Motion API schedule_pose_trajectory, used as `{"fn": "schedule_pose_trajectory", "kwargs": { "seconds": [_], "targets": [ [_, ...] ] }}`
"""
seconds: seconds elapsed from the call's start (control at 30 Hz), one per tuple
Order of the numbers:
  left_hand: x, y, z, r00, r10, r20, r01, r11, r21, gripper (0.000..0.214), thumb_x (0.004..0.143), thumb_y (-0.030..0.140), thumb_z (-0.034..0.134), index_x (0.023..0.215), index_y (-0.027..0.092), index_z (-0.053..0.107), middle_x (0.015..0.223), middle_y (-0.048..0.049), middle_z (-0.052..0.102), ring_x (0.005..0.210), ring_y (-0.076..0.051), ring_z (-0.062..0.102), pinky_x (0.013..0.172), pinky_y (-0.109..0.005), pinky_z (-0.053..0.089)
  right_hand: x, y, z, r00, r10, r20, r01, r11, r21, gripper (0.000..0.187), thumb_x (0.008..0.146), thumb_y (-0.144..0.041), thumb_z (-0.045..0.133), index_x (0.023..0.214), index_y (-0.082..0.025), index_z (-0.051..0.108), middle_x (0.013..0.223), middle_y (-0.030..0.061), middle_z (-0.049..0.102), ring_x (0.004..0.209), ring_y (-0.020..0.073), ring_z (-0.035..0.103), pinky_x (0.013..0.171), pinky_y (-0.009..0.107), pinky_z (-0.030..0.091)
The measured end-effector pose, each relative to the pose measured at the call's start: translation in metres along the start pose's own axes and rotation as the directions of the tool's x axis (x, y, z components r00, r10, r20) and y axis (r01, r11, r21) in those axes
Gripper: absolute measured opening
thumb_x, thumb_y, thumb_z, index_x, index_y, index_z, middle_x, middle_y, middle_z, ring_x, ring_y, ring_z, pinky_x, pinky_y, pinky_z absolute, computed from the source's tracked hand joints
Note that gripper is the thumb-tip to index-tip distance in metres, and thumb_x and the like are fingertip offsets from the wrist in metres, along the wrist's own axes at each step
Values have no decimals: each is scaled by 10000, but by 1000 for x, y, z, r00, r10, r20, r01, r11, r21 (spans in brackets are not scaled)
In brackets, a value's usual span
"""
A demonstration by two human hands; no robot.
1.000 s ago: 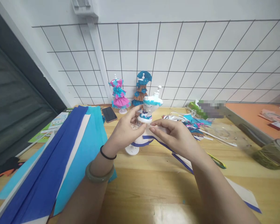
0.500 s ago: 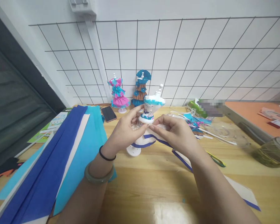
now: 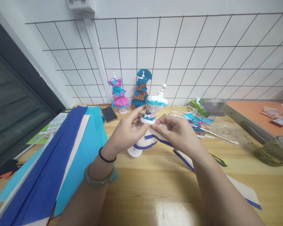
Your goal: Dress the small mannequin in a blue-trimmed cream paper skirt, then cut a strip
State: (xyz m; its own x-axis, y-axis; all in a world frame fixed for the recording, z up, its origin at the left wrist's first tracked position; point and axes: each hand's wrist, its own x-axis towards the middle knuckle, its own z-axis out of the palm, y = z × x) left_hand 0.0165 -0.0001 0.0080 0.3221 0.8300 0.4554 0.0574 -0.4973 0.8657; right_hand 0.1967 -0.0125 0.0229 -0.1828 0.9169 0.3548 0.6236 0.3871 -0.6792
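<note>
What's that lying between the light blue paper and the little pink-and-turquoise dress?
A smartphone lies there, between the light blue paper and the dress, dark screen up on the wooden table, in the head view.

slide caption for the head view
Left hand holds a miniature dress form while the right hand pinches a blue-edged pale strip.

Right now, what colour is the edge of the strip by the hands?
Dark blue, along the off-white strip; the head view, the only one, shows it.
</note>
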Motion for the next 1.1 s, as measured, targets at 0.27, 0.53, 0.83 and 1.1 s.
{"fn": "schedule_pose_trajectory", "kwargs": {
  "seconds": [0.27, 0.53, 0.83, 1.1],
  "targets": [
    [1, -1, 6, 993, -63, -97, 57, 996, -67, 561, 759, 266, 684, 1279, 205, 482, 1189, -96, 617, 1051, -239, 615, 895, -363, 514, 1, 5, 3, 1000, -2, 6, 1, 1000, 21, 317, 785, -493, 602, 753, -178, 593, 601, -12, 572, 548, 114, 484, 482, 221, 339],
    [9, -1, -3, 926, -266, -268, 235, 962, -143, 542, 698, 279, 718, 1186, 153, 518, 982, -83, 695, 890, -205, 663, 736, -288, 537, -5, 0, -9, 977, -212, 28, 213, 977, -24, 323, 822, -408, 604, 1078, -216, 555, 1069, 79, 612, 890, 197, 607, 726, 320, 506],
    [8, -5, -10, 886, -363, -290, 365, 930, -49, 517, 716, 326, 695, 1179, 160, 536, 781, -45, 668, 642, -165, 629, 531, -252, 475, -15, -10, 2, 865, -463, 192, 498, 747, -441, 257, 842, -156, 521, 1096, -179, 554, 1202, 145, 528, 1109, 287, 482, 881, 448, 416],
    [8, 2, -10, 874, -439, -207, 432, 898, -80, 467, 727, 315, 679, 1150, 156, 559, 815, -80, 692, 662, -204, 653, 526, -284, 489, -14, -14, 11, 816, -549, 180, 547, 633, -548, 205, 864, -99, 445, 993, -161, 591, 1073, 141, 583, 905, 247, 502, 722, 375, 399]
  ]
}}
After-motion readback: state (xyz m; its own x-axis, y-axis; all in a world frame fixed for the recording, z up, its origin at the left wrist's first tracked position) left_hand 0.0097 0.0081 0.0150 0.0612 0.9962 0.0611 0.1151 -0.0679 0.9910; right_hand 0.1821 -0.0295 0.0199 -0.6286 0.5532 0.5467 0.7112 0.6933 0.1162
